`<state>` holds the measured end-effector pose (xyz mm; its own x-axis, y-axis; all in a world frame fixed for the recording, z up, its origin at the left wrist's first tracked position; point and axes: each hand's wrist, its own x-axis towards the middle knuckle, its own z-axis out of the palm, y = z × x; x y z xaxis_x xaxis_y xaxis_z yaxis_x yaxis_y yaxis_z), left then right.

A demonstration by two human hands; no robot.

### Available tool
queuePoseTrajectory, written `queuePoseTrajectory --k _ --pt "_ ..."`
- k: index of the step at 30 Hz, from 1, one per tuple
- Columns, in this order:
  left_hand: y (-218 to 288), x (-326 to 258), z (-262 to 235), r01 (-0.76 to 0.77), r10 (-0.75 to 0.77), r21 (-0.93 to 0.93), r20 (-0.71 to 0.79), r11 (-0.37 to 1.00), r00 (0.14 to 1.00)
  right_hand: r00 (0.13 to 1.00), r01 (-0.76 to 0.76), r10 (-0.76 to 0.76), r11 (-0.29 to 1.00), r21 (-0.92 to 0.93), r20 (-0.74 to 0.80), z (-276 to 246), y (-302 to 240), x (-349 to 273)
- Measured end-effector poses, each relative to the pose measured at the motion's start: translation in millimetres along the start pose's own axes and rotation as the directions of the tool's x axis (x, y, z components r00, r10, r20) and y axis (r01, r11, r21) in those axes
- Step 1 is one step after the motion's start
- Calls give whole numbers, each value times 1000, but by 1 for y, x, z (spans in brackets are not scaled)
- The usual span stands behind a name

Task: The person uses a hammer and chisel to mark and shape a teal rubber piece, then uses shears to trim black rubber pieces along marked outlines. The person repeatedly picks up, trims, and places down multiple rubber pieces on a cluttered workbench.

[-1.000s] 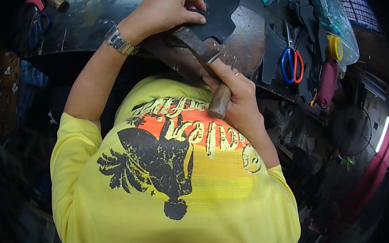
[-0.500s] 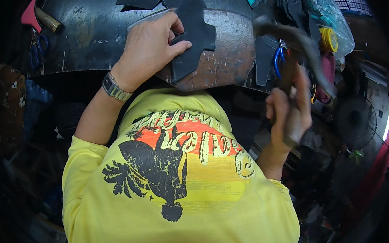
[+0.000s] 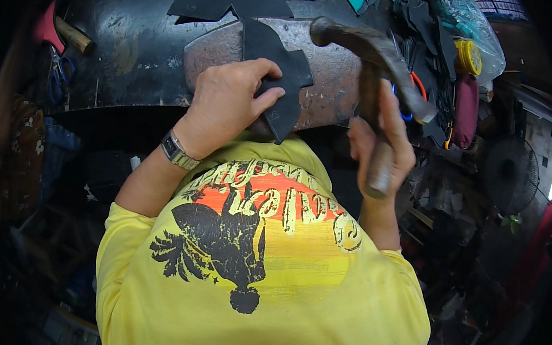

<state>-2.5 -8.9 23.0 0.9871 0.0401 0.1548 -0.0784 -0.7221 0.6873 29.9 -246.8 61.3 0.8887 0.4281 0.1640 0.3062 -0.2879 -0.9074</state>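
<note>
The black cut piece lies on the brown slab, its near tip reaching past the slab's front edge, and the left hand rests on it with thumb and forefinger slightly apart. Just right of the slab, the right hand has its fingers wrapped around the handle of a hammer. Left of the slab, blue-handled scissors lie on the dark worktop.
</note>
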Motion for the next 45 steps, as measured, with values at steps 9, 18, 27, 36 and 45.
queuePoseTrajectory --k 9,18,27,36,45 --pt "11 2 -13 -20 -1 141 149 990 989 999 29 -20 966 -256 37 -5 44 51" --pt "-13 49 -21 -372 328 184 229 910 917 853 390 -484 841 -375 -197 33 55 63" --pt "-42 45 -62 -20 -1 -209 -101 978 995 760 469 -515 857 -214 -396 51 67 58" --pt "-91 79 -50 -106 218 421 -226 901 950 855 361 -446 879 -312 -266 49 61 63" --pt "-102 92 -30 -22 88 480 -116 877 989 967 116 -176 949 -293 -186 14 59 97"
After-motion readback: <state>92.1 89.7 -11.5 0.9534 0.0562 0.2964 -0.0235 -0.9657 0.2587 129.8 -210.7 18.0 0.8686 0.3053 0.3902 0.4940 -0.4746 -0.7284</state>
